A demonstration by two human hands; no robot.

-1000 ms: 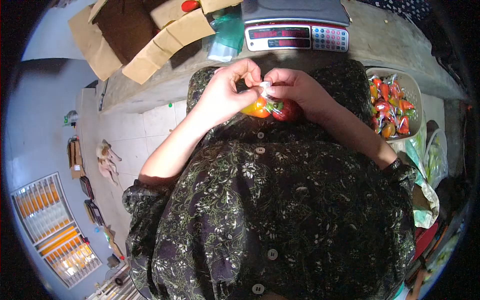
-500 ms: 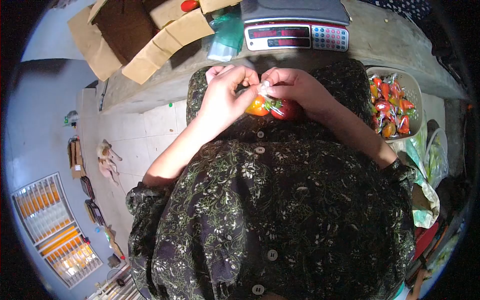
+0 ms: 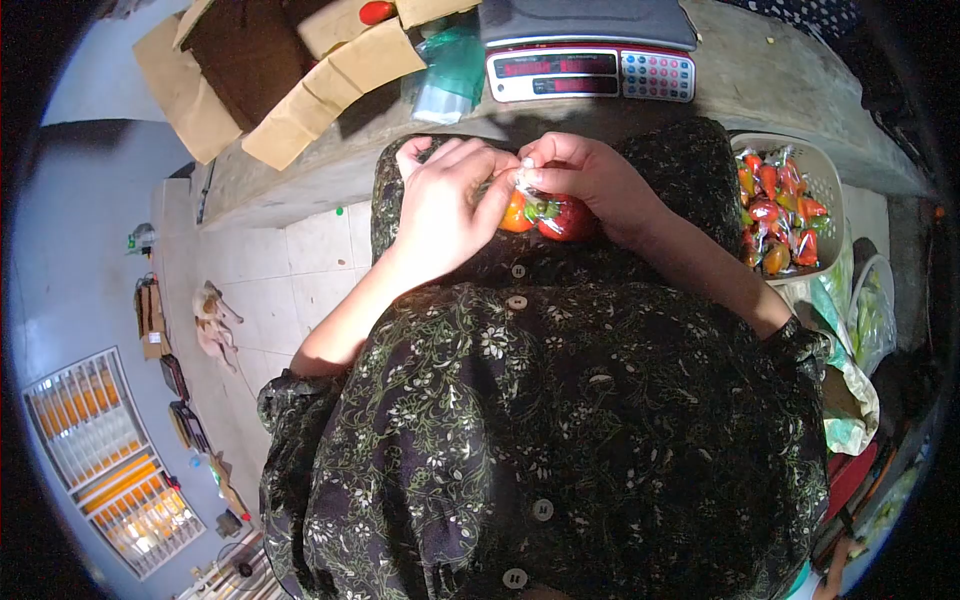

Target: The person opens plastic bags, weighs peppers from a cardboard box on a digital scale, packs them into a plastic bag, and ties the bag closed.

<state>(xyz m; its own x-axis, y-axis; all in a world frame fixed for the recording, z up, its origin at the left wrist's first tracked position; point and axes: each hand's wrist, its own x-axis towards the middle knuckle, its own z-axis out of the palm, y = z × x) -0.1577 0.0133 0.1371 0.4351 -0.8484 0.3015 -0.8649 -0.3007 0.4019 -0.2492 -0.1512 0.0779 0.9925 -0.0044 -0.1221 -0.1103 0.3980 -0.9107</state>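
Above my lap hangs a small clear plastic bag (image 3: 524, 183) with what look like peppers in it. An orange pepper (image 3: 515, 214) shows on the left and a dark red pepper (image 3: 566, 217) on the right, with green stems between them. My left hand (image 3: 447, 205) is closed on the bag's gathered neck, its fingers bent inward. On the other side of the neck, my right hand (image 3: 595, 183) pinches the plastic between thumb and forefinger. The fingertips of both hands nearly meet, and they partly hide the twisted plastic.
A perforated basket (image 3: 828, 190) to my right holds several bagged peppers. Ahead, on a concrete ledge (image 3: 770, 110), are a digital scale (image 3: 590, 75), green plastic bags (image 3: 450, 70) and an open cardboard box (image 3: 335, 90). A dog (image 3: 215, 320) lies on the tiled floor at left.
My left hand has turned slightly, its outer fingers shifting left while it stays at the bag's neck. My right hand and the bag have barely moved.
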